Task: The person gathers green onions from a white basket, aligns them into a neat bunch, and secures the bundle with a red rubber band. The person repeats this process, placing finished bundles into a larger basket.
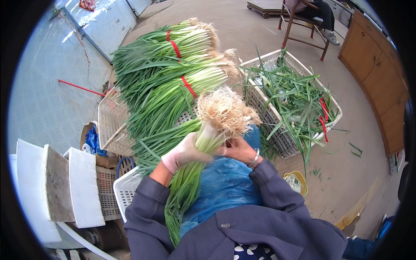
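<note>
My left hand (188, 152), in a pale glove, is closed round the stems of a bunch of green onions (206, 138) just below the roots. The leaves hang down over my lap, and the tangled tan roots point up and away. My right hand (239, 150), with a metal bangle at the wrist, is at the right side of the stems under the roots; its fingertips are partly hidden, so its hold is unclear. Beyond my hands lie more green onions (156, 100) in bundles, several with red ties (189, 86). A blue plastic sheet (224, 182) covers my lap.
A white plastic crate (336, 109) of loose leaf trimmings and red strips stands at the right. Near it is a yellow bowl (304, 182) with pale strings. Foam boxes (86, 188) and crates stand at the left. A person sits on a chair (287, 29) at the upper right.
</note>
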### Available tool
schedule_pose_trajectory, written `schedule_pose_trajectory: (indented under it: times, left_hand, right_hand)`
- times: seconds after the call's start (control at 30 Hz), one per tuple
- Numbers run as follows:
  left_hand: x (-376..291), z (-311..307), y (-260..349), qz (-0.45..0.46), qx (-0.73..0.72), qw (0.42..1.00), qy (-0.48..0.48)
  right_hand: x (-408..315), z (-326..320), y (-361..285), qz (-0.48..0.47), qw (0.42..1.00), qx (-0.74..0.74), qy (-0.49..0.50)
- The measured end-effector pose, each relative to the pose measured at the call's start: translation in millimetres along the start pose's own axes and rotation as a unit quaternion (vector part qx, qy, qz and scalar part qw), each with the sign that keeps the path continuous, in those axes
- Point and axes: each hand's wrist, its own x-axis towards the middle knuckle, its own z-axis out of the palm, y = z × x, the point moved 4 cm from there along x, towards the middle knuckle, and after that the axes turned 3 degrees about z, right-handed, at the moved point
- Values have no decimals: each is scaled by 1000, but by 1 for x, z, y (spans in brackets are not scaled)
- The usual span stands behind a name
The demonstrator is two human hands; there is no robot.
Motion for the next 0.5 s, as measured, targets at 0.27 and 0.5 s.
schedule_pose_trajectory:
  times: [0.27, 0.5]
  left_hand:
    - [26, 33, -33, 20, 316, 945, 86]
    - [27, 72, -29, -34, 426, 903, 43]
  right_hand:
    - [-27, -48, -39, -94, 982, -132, 98]
    - [-35, -66, -51, -72, 948, -299, 83]
